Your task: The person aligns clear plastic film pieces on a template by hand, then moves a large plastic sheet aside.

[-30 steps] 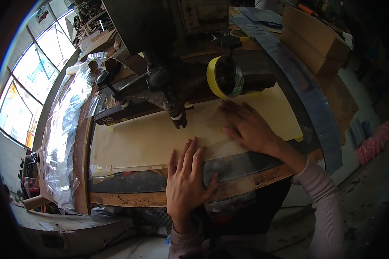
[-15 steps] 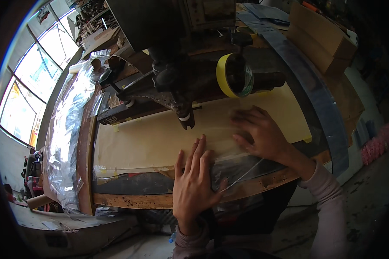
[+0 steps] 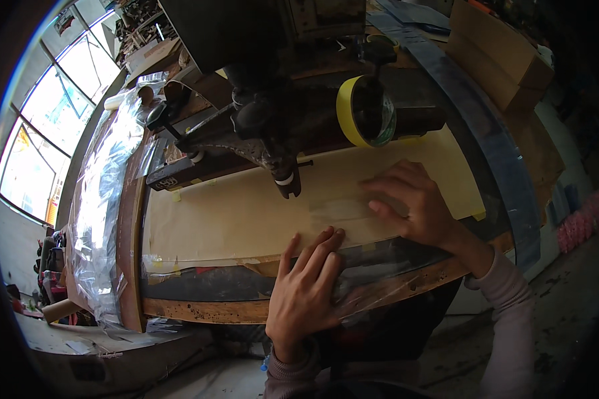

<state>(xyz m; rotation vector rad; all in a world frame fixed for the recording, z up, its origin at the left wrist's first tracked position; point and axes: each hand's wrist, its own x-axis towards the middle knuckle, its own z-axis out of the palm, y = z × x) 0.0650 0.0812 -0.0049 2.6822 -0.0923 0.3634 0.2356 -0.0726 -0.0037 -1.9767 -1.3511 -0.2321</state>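
Observation:
My left hand (image 3: 304,289) lies at the near edge of a long cream paper sheet (image 3: 233,219), fingers stretched out and open, the tips pressing on a thin clear plastic film (image 3: 343,211). The film spreads over the paper and hangs toward the table's wooden front edge; its outline is hard to follow. My right hand (image 3: 416,206) is over the film at the right, open, thumb apart from the slightly bent, blurred fingers. Nothing shows between them. Above the paper, a dark machine head (image 3: 286,179) ends in a forked tip, left of my right hand.
A roll of yellow tape (image 3: 346,110) hangs on the machine behind my right hand. At the left lies a heap of crinkled clear plastic (image 3: 103,219). A cardboard box (image 3: 489,53) stands far right, beside a long blue-grey strip (image 3: 476,110). The wooden front edge (image 3: 206,310) borders the table.
My left fingers have bent a little and shifted right, lower on the paper. My right hand has moved slightly right, and the film beneath has shifted.

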